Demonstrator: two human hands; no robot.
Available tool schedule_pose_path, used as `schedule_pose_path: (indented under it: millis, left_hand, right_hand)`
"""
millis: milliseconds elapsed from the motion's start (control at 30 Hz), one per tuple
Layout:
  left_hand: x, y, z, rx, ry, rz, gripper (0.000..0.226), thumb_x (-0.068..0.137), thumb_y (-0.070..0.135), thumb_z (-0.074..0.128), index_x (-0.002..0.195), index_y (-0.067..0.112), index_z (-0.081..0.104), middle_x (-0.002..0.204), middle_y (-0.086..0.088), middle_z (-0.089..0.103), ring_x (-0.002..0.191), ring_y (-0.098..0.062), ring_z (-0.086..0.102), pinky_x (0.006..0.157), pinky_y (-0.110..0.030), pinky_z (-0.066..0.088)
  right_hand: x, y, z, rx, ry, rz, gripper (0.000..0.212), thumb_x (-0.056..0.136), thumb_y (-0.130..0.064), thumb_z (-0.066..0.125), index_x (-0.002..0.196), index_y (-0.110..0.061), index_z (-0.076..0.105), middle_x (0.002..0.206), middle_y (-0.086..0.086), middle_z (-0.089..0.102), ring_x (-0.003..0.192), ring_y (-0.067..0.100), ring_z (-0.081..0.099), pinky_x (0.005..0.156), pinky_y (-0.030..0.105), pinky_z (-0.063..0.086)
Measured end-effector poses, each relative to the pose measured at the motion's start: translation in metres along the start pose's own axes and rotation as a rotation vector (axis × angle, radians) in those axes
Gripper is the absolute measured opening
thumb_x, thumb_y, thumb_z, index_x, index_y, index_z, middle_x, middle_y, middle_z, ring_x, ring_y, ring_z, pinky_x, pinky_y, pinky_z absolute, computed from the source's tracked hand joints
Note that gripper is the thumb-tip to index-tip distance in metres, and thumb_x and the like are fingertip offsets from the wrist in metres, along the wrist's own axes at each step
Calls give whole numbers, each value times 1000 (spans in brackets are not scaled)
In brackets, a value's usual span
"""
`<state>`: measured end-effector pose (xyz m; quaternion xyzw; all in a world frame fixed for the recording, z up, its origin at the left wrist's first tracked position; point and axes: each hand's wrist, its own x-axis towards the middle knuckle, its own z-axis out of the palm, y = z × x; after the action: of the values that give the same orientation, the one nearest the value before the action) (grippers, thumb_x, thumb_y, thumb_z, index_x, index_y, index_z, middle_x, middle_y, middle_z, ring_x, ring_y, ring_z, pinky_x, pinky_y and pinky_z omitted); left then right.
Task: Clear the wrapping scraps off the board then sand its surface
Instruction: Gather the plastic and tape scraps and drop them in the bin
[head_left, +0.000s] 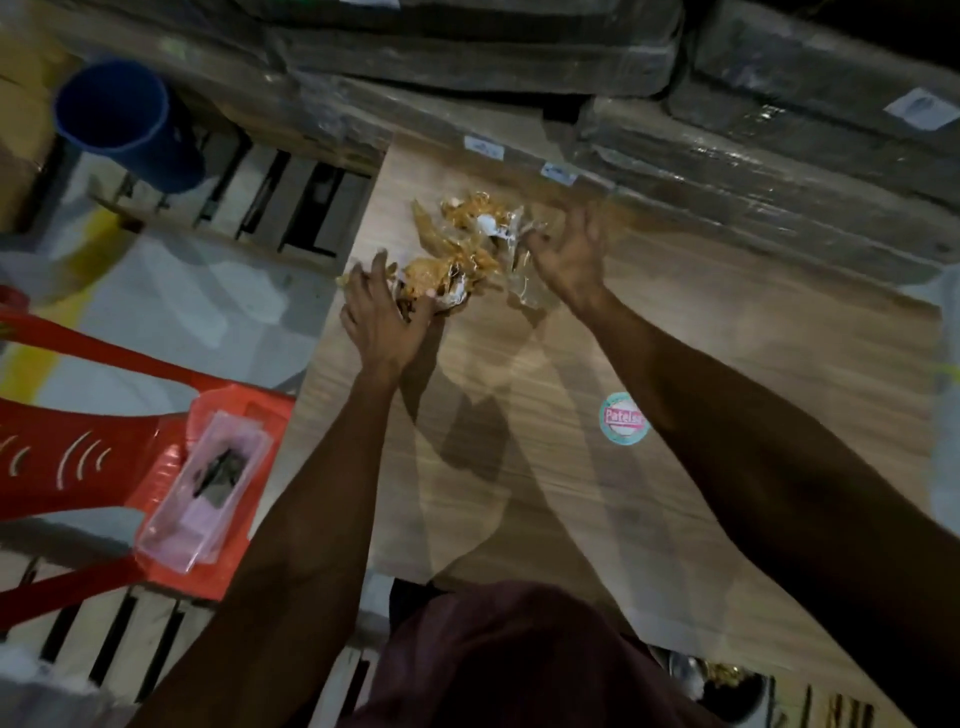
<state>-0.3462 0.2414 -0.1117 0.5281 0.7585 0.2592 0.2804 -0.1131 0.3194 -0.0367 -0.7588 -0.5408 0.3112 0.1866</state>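
A pale wood-grain board (571, 467) lies flat in front of me, with a round sticker (623, 419) near its middle. Crumpled wrapping scraps (467, 244) of brown tape and clear plastic sit in a heap at the board's far left part. My left hand (382, 312) rests on the near-left clump at the board's left edge, fingers curled around it. My right hand (569, 254) lies on the right side of the heap with fingers spread, touching clear plastic film. The hand is blurred, so its grip is unclear.
A red plastic chair (156, 441) stands at the left and carries a clear box (205, 488) with dark items. A blue bucket (122, 122) is at the far left. Plastic-wrapped stacks (727, 171) border the board's far side. A wooden pallet (270, 197) lies beyond the left edge.
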Motion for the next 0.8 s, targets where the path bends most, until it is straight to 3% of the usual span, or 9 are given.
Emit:
schedule_pose_path:
  millis: [133,233,367,433,567,700,800]
  left_hand:
    - [14,17,15,-61,-90,117,86,91,70,47,160,24,25,164,-16,29,152,-33,25,122,-59,15]
    - [21,36,25,-122,-148,131,84,93,73,35,161,26,24,169,-15,16,156,-32,17,124,-61,14]
    - [28,53,31,-286,-91,111,68,100,67,28,159,36,27,172,-5,2,155,-30,22,120,-62,25]
    - [33,57,29,-257,-97,134,64,101,64,28,159,38,27,171,-1,10,152,-27,28,119,-58,25]
    - [42,61,22,-190,-165,192,65,100,66,37,159,44,22,159,-2,44,144,-28,41,114,-53,29]
    - [46,66,27,79,-296,261,48,99,56,55,144,42,52,135,-6,60,127,-37,45,105,-46,34]
    - [30,67,40,154,-378,334,40,95,57,62,131,41,65,136,-3,53,130,-34,38,110,-42,28]
  right_hand:
    - [22,1,9,-15,-353,-47,84,97,-54,61,164,-32,15,174,6,-5,159,30,-6,127,53,6]
    - [18,5,25,-145,-428,-72,80,97,-69,48,163,-44,11,174,-2,-6,160,27,-9,126,59,3]
    - [-3,18,35,-204,-359,-123,66,102,-67,35,161,-42,19,173,-4,8,159,26,8,122,55,12]
    - [-21,30,39,-198,-330,-164,63,103,-65,36,160,-42,23,172,-4,15,157,26,13,122,55,14]
    - [-67,60,50,-60,-227,-179,65,95,-65,42,155,-40,36,164,-4,34,153,24,25,121,51,18]
    - [-109,74,65,47,-69,-233,65,92,-66,39,144,-29,53,157,1,44,149,24,32,119,41,22]
    - [-119,77,73,261,-38,-75,61,95,-57,38,136,-19,60,162,8,35,153,22,24,124,30,13]
